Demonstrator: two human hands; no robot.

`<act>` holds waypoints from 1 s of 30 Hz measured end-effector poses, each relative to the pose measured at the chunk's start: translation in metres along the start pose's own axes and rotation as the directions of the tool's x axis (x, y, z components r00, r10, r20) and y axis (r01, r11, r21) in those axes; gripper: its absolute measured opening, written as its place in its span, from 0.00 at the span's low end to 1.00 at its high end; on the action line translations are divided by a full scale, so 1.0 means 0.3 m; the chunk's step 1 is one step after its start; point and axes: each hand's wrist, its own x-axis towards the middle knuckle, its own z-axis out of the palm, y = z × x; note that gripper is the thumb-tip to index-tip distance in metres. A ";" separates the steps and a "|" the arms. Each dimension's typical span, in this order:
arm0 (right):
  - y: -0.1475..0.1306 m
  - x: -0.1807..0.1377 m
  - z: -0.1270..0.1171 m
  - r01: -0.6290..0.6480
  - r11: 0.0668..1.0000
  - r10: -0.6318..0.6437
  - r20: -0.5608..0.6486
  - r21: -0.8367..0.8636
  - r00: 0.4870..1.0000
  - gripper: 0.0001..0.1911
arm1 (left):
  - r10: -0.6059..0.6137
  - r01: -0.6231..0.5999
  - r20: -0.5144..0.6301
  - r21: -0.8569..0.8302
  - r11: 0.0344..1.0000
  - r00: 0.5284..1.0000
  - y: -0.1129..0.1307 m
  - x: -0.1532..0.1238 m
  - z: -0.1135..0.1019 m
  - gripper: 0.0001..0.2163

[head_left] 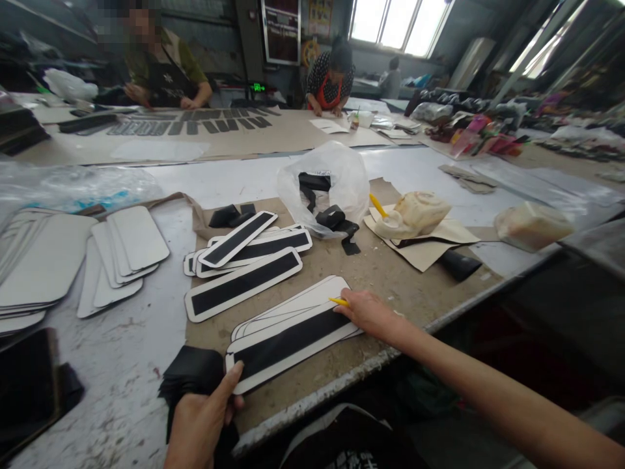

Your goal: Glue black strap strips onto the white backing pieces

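A long white panel with rounded corners and a black strip down its middle lies on top of a stack of similar white panels. My left hand is closed at its left end, thumb on top and fingers partly hidden below the edge. A yellow pointed stick pokes out of my right hand, which rests closed on the panel's right end. Beside my left hand sits a pile of black strips. Beyond the stack, several panels with black strips overlap each other.
White blank pieces are stacked at left. A plastic bag with black strips stands behind. To its right are a stained container with a yellow handle and another block-shaped container. The table edge runs close in front. Two people work across the table.
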 end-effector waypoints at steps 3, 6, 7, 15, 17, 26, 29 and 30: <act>0.012 0.005 0.001 0.020 1.000 -0.020 0.005 0.021 1.000 0.14 | -0.009 0.009 0.011 -0.034 0.999 1.000 -0.013 0.010 -0.001 0.27; 0.025 0.010 0.000 0.050 0.998 -0.051 0.014 0.046 0.999 0.14 | 0.002 0.000 0.035 -0.074 0.997 0.999 -0.017 0.015 -0.006 0.26; 0.028 0.011 -0.001 0.058 0.997 -0.059 0.017 0.052 0.998 0.13 | 0.006 -0.003 0.042 -0.089 0.996 0.999 -0.015 0.013 -0.007 0.26; 0.013 -0.002 -0.015 0.055 0.997 -0.054 -0.031 0.046 0.998 0.14 | -0.029 0.048 0.059 -0.362 0.931 0.998 0.015 -0.036 -0.003 0.18; 0.014 -0.010 -0.028 0.045 0.998 -0.042 -0.059 0.044 0.997 0.15 | -0.042 0.058 0.049 -0.387 0.920 0.998 0.027 -0.050 -0.006 0.19; 0.100 -0.047 -0.103 0.089 0.956 0.000 -0.303 0.280 0.953 0.19 | -0.120 0.104 -0.021 -0.363 0.926 0.993 0.067 -0.088 -0.048 0.18; 0.097 -0.061 -0.115 0.193 0.826 -0.031 -0.299 0.529 0.954 0.23 | -0.064 0.054 -0.011 -0.392 0.918 0.998 0.052 -0.084 -0.055 0.18; 0.088 -0.068 -0.116 0.188 0.771 -0.043 -0.244 0.608 0.969 0.24 | -0.045 0.042 0.002 -0.393 0.919 0.999 0.047 -0.084 -0.055 0.18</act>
